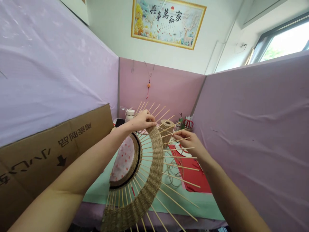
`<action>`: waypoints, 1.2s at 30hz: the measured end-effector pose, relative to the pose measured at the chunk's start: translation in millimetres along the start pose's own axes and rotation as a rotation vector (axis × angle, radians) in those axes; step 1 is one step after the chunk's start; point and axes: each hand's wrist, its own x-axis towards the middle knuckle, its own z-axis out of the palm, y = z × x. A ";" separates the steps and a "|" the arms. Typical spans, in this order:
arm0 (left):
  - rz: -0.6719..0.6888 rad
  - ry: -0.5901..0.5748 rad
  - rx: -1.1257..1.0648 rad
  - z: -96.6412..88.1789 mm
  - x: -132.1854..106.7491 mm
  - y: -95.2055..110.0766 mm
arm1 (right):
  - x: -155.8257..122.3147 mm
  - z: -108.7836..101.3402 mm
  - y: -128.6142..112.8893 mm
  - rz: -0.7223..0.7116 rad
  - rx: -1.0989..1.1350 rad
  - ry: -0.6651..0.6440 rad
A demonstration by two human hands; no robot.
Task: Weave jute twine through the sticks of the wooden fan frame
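Note:
I hold up a round woven piece (149, 180) on edge: a band of tan straw weaving around thin wooden spokes (180, 167) that stick out like rays, with a pink dotted fabric disc (124, 158) at its centre. My left hand (142, 120) grips the top of the woven band, fingers closed over it. My right hand (189, 141) pinches among the spokes at the upper right, fingers pressed together; a thin straw cord seems to run from them. A spool of tan cord (167, 127) stands on the table just behind.
A green mat (101, 187) and a red cloth (193, 175) cover the small table between pink partition walls. A cardboard sheet (48, 154) leans at left. A white bottle (129, 114) and a cup holding red scissors (188, 124) stand at the back. A framed picture (167, 22) hangs above.

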 end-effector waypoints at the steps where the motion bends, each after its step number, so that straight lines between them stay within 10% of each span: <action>1: 0.000 -0.004 0.005 0.5 0.3 -0.2 | 4.8 -8.7 -2.2 0.009 -0.024 0.045; 12: 0.008 0.034 -0.017 4.9 0.9 -9.8 | 11.9 -36.6 -17.4 -0.132 0.036 0.169; 19: -0.048 0.061 -0.081 4.4 -6.6 1.1 | -23.8 16.7 40.4 0.167 0.262 -0.056; 24: -0.082 0.066 -0.087 10.7 -8.7 6.9 | -42.9 55.9 35.2 0.219 0.287 -0.196; 36: -0.130 0.176 -0.002 27.3 -12.3 10.5 | -45.1 47.1 35.2 0.229 0.280 -0.213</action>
